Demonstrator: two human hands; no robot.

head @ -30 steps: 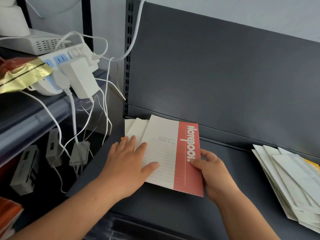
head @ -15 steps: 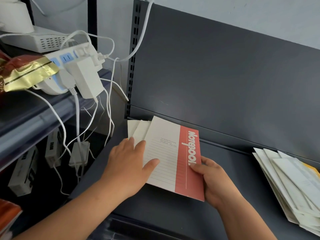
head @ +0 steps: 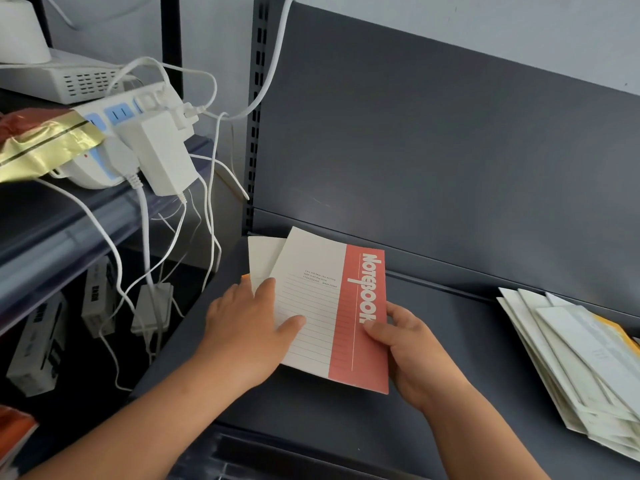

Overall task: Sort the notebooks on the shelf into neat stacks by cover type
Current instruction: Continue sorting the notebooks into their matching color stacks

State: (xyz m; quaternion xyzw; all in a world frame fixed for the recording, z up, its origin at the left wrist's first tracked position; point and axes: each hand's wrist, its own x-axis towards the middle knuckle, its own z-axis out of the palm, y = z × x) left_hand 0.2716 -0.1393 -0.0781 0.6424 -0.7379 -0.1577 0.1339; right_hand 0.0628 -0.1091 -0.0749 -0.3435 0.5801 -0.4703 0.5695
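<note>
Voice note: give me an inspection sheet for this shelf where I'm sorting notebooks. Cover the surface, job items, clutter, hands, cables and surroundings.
Surface: dark grey shelf, with notebooks at its left and right.
Job's things: red-banded notebook tops a skewed left stack over cream notebooks; fanned pile lies untidy at right.
Clutter: gold foil packet and white boxes on the neighbouring rack at left.
Hands: left hand rests flat on the stack's left side; right hand pinches the red-banded notebook's right edge.
Cables: white cables hang tangled from a power strip, left of the shelf.
Surroundings: dark back panel, slotted upright, pale wall above.
</note>
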